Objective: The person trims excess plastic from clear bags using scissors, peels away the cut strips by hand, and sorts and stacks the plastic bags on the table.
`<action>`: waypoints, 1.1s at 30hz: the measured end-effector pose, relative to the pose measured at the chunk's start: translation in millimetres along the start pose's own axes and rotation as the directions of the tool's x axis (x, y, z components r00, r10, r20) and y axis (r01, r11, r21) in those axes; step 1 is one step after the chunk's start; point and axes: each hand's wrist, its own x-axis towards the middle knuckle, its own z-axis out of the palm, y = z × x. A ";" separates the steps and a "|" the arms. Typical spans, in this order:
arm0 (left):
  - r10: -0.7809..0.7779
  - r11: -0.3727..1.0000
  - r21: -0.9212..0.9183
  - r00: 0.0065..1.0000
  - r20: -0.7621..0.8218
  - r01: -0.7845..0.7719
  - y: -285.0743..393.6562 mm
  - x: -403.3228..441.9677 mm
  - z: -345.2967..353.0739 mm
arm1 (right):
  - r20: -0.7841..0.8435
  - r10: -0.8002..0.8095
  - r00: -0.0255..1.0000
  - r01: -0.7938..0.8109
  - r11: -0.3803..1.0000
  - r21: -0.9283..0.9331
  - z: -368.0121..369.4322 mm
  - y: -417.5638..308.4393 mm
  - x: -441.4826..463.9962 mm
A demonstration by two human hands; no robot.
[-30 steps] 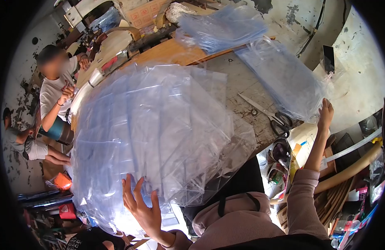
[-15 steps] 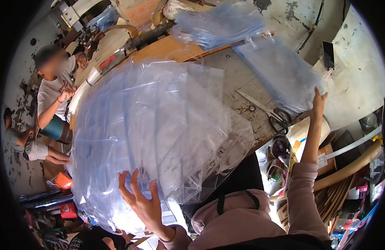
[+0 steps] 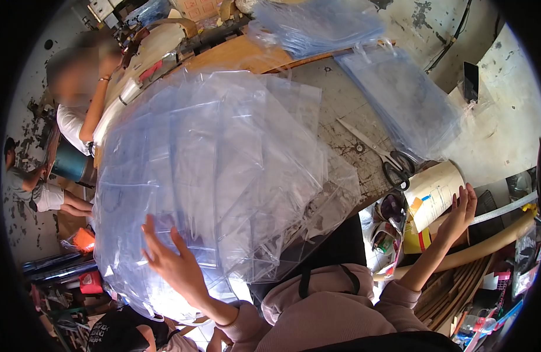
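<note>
A broad fan of overlapping clear plastic bags (image 3: 218, 152) covers the work table in front of me. My left hand (image 3: 174, 267) is over its near left part, fingers spread; whether they touch the plastic I cannot tell. My right hand (image 3: 458, 217) is off the table's right side, fingers stretched out and holding nothing. A flat stack of clear plastic bags (image 3: 405, 100) lies on the table beyond it. Between that stack and the fan rest scissors (image 3: 379, 154) with black handles.
Another pile of clear plastic (image 3: 320, 26) lies at the back. A phone (image 3: 471, 81) is at the far right. Near my right hand stands a paper-covered roll (image 3: 434, 188). People are at the left, one at the table (image 3: 86, 117); a person's black cap (image 3: 130, 331) shows below.
My right hand has left the flat stack's corner and drawn back toward me. My left hand has moved slightly left and forward over the fan. The person at the table has leaned forward.
</note>
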 end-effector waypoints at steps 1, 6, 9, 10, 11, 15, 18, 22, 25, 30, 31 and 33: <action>0.016 1.000 0.011 0.999 0.043 -0.016 -1.8 0.0 5.5 | 0.015 -0.002 1.000 0.002 1.000 0.013 -0.9 -2.0 0.2; -0.115 0.992 0.069 0.973 0.202 0.103 9.4 9.1 -0.4 | 0.103 -0.081 0.991 0.083 0.997 -0.008 24.2 -21.7 -13.3; -0.084 0.996 0.048 0.969 0.232 0.075 11.2 0.8 -1.2 | 0.165 -0.049 0.985 0.040 0.997 0.062 46.5 -31.6 -24.9; -0.091 0.995 0.057 0.970 0.227 0.080 8.9 -0.9 0.3 | 0.175 -0.047 0.984 0.036 0.997 0.066 52.1 -35.1 -28.7; -0.034 0.999 0.030 0.991 0.128 0.030 6.9 -3.0 2.4 | 0.180 -0.035 0.983 0.023 0.998 0.067 56.2 -39.3 -32.1; 0.078 0.996 0.031 0.993 0.089 -0.081 -6.2 -4.0 5.5 | 0.195 -0.030 0.980 0.022 0.999 0.044 54.9 -44.1 -36.1; 0.075 0.996 0.035 0.987 0.143 -0.081 -1.4 -2.9 -0.6 | 0.227 -0.036 0.973 0.030 0.999 0.031 50.9 -43.1 -42.9; 0.190 0.980 0.042 0.975 0.118 -0.196 11.8 -11.1 -14.9 | 0.351 -0.028 0.936 0.040 0.999 -0.027 57.9 -51.5 -65.7; 0.378 0.923 -0.129 0.918 0.121 -0.363 41.1 -21.9 -33.1 | 0.550 -0.213 0.808 0.191 0.977 0.098 65.3 -61.0 -97.5; 0.717 0.638 -0.538 0.680 0.152 -0.552 70.6 -29.4 -40.8 | 0.834 -0.547 0.078 0.664 0.652 0.365 77.2 -119.5 -141.0; 0.812 0.510 -0.638 0.568 0.136 -0.577 74.4 -29.6 -41.8 | 0.834 -0.545 0.081 0.667 0.652 0.361 79.1 -118.2 -143.4; 0.816 0.493 -0.655 0.565 0.121 -0.573 75.5 -32.2 -35.2 | 0.873 -0.487 -0.028 0.745 0.572 0.342 81.2 -109.6 -147.6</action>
